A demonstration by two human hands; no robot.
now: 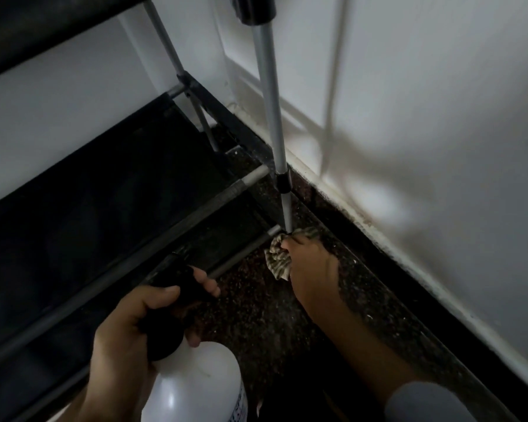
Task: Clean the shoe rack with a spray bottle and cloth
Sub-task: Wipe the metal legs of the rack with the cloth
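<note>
Dark speckled floor [256, 324], tight corner by white wall [439, 117]. My right hand [313, 269] pinches bunched cloth [278, 258] against foot of shoe rack [104, 193] front pole [272, 117]. My left hand [134, 324] grips spray bottle [192, 382], nozzle toward low rail. Judgement: wrap cloth round pole base, twist. Wall close on right; free room only back toward me.

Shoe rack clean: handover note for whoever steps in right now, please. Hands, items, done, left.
Left hand: grips the spray bottle by its black trigger head, low in front of the rack, nozzle toward the shelves.
Right hand: holds the cloth bunched against the foot of the rack's front right leg, at floor level near the wall.
Done: cannot tell which shelves or poles are already wiped.
Left: finish that leg base, then check the dark shelves and cross poles.
</note>
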